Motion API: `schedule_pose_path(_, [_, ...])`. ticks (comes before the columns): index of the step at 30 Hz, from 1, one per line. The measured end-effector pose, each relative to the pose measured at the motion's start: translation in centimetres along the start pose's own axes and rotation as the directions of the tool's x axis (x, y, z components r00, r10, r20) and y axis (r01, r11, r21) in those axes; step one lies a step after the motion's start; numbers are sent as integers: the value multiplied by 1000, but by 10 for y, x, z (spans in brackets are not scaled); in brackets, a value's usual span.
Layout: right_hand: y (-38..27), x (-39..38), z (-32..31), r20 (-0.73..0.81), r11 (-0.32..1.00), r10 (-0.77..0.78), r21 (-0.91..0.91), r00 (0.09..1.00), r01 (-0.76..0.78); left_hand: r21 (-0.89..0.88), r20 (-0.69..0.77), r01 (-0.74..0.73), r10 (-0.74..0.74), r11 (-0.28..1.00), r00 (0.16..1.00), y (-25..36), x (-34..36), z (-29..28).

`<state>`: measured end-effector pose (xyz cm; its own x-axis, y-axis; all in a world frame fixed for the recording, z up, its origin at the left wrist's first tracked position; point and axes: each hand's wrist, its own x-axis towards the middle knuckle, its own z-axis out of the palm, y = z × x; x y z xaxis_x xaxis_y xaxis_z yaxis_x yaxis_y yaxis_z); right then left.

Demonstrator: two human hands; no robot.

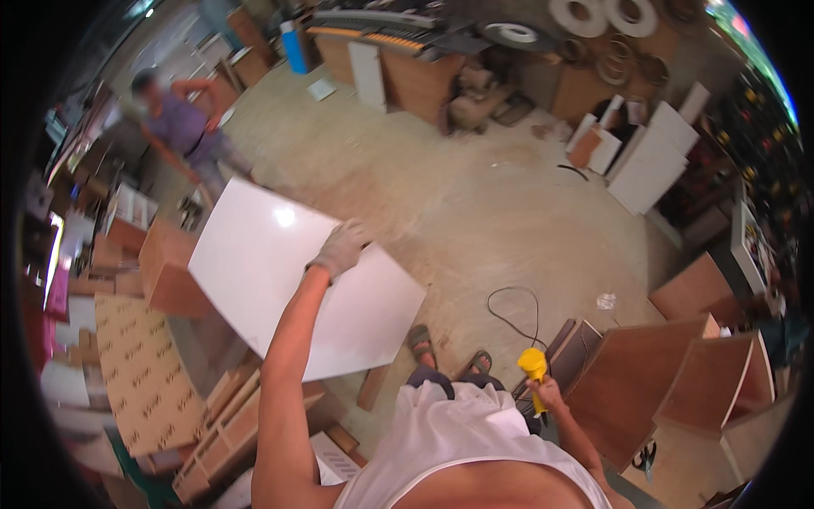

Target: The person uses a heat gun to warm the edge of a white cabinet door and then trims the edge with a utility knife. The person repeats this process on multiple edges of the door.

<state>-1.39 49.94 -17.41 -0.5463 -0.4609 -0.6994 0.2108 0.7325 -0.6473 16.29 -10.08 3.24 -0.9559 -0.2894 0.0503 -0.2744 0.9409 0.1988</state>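
My left hand [341,248], in a pale work glove, grips the far edge of a large white glossy panel [280,280]. The panel is tilted on my left, and light glints off its face. The fingertips curl over the edge and are partly hidden. Low by my right leg, my right hand [547,394] looks bare and is closed round a yellow hand tool [532,365] with a wide round head and a narrower grip. Its exact kind does not show. A dark cord [515,293] loops on the floor just beyond it.
Brown wooden cabinets [627,382] stand close on my right. A patterned tan board [140,365] and wooden frames [229,424] lie on my left. Another person [195,127] stands beyond the panel. White boards [653,157] lean at the far right. A long workbench [415,81] stands at the back.
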Motion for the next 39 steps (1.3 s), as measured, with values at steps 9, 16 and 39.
schedule_pose_path(9, [-40, -33, 17, 63, 983, 41, 175, 997, -51, -20, 226, 109, -102, 994, 969, -32, 11, 0])
schedule_pose_path(16, [-104, -31, 57, 46, 994, -74, 86, 996, 69, 92, 195, 78, -95, 993, 976, -41, 36, 6])
schedule_pose_path(39, [-201, -114, 201, 75, 644, -395, 733, 916, 218, -387, 288, 249, -140, 888, 947, -35, 56, 15])
